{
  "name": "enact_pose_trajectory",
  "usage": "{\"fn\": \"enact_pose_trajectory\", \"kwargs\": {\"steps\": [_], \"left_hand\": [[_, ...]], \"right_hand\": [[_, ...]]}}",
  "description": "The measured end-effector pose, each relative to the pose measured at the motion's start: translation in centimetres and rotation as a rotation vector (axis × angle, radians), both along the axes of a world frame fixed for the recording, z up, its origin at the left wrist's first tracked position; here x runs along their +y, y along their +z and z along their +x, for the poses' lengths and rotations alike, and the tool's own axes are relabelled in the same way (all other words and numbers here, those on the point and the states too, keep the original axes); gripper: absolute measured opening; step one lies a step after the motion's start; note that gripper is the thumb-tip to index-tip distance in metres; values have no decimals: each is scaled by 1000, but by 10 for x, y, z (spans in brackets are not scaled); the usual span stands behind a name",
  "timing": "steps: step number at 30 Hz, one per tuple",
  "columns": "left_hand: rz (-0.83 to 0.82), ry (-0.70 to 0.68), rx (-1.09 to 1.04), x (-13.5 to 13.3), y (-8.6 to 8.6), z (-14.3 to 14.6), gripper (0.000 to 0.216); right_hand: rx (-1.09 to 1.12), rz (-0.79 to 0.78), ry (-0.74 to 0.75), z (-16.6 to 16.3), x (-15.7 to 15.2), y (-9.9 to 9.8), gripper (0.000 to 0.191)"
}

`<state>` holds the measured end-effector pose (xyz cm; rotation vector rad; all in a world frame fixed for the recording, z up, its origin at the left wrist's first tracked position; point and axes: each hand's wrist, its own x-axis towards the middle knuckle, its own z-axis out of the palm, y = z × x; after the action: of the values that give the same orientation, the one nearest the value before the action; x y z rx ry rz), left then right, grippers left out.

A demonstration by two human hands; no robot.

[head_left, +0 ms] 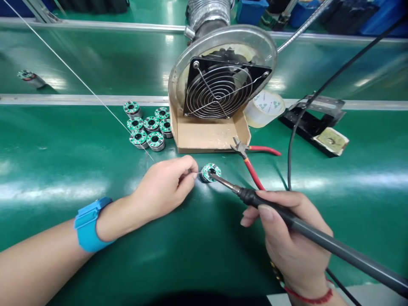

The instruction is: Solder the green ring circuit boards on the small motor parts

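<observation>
On the green mat stands a small motor [208,177] topped by a ring-shaped green circuit board with a dark centre. My left hand [168,182], with a blue strap at the wrist, pinches thin solder wire [198,173] whose end reaches the board's left side. In my right hand [293,238] is a soldering iron [267,208], held like a pen, its tip touching or just over the board. Which pad lies under the tip is too small to tell. Red-handled cutters [244,151] lie behind the iron, jaws against a cardboard tray [207,144].
Several similar motors [149,125] stand grouped behind my left hand; another [32,79] is far left. A fume-extractor fan [219,89] overhangs the tray. Beside it are a tape roll [264,108] and an iron stand with sponge [331,141]. A black cable [295,127] hangs at right.
</observation>
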<state>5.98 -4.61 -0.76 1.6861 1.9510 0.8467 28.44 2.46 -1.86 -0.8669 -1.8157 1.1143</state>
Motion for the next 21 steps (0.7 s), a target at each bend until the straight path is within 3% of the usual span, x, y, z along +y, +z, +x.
{"fn": "enact_pose_trajectory", "kwargs": {"steps": [11,21], "left_hand": [[-24,-76,177,3,-3,5,20],[-29,-62,226,4,-4,5,23]], "right_hand": [[-50,6,-2,3,-5,5,10],[-75,16,9,6,-3,3,11]]}}
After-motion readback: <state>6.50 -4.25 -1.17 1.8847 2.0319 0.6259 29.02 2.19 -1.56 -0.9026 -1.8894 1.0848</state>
